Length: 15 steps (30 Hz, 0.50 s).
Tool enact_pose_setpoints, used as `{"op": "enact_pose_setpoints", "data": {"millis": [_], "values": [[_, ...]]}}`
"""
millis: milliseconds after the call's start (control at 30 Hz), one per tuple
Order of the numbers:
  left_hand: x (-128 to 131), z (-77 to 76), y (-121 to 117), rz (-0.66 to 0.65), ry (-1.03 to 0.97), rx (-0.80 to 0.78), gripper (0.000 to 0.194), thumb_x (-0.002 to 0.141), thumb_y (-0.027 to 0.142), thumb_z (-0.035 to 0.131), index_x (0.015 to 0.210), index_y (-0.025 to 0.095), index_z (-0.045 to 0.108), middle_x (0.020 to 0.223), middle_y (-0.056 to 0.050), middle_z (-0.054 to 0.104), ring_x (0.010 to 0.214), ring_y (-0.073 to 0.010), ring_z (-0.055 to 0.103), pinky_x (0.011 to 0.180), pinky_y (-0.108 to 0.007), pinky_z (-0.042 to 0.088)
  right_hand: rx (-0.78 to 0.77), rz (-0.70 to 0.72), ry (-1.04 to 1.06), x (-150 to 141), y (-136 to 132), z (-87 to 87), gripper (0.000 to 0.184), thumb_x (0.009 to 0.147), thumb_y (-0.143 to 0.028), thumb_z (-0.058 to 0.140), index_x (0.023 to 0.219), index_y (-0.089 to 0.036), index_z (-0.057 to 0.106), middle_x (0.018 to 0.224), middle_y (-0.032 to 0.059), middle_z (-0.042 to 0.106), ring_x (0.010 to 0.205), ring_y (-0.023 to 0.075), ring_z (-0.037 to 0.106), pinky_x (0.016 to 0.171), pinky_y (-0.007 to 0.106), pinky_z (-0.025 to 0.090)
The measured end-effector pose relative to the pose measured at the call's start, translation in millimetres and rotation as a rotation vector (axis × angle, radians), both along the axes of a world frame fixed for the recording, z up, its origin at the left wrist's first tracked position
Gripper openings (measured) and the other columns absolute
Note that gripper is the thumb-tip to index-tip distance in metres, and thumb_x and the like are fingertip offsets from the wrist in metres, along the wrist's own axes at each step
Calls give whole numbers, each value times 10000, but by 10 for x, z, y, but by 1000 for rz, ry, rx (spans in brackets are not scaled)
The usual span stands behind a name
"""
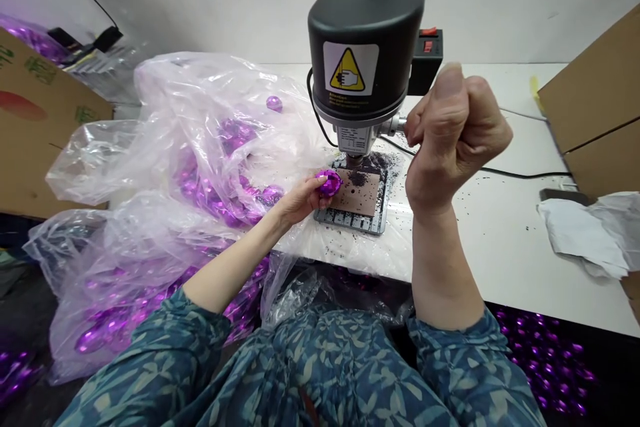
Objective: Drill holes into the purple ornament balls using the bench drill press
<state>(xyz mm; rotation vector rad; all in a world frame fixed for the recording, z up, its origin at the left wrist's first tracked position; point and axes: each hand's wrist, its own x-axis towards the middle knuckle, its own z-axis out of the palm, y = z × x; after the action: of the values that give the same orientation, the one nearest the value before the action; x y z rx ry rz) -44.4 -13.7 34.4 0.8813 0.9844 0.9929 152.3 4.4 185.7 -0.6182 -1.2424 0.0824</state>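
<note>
My left hand [311, 196] is closed on a shiny purple mirrored ball [329, 183], held over the left edge of a brown board [363, 197]. That board lies on the slotted metal base [350, 222] of a black bench drill press [367, 27]. A dark hole shows in the board, and dark chips lie around it. My right hand [453, 133] is closed in a fist at the machine's right side, round the lever [397, 125] that comes out of the press; most of the lever is hidden by the fingers.
Clear plastic bags [185, 100] of purple balls lie on the left and hang over the table's edge. One loose ball [274, 103] sits behind. Cardboard boxes [595, 87] stand on the right, near white paper [583, 233] and a black cable [520, 175]. More purple balls [547, 363] are below right.
</note>
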Motion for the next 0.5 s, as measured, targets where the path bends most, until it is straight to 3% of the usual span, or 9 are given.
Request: {"op": "enact_pose_setpoints", "data": {"millis": [100,233,400,500], "values": [[8,-66,-2,27,199,186,676,749,512,937,1260,179,645,1140,-93,764,864,-177,715,740,-292,581,3,-25,-8,-10,-10,2,595,980,-695,424,647,-246,218,506,-52,262,419,83,297,451,333,311],[63,-139,49,-33,323,344,786,750,523,949,1372,187,607,1284,-123,739,1109,-239,732,990,-372,585,58,82,71,-22,-35,17,603,946,-641,562,634,-235,244,522,-56,287,422,76,296,444,341,268],[141,-247,181,-27,336,390,767,750,546,942,1337,175,617,1265,-133,738,1087,-247,732,960,-377,588,13,-15,-5,-19,-38,5,598,972,-695,443,663,-248,194,532,-51,235,435,87,288,452,341,294],[171,-284,248,-15,381,400,764,752,512,942,1343,159,612,1215,-126,743,971,-212,720,875,-353,586,-12,-64,-51,-10,-32,-12,574,995,-695,377,679,-253,190,550,-47,211,443,92,304,465,338,309]]}}
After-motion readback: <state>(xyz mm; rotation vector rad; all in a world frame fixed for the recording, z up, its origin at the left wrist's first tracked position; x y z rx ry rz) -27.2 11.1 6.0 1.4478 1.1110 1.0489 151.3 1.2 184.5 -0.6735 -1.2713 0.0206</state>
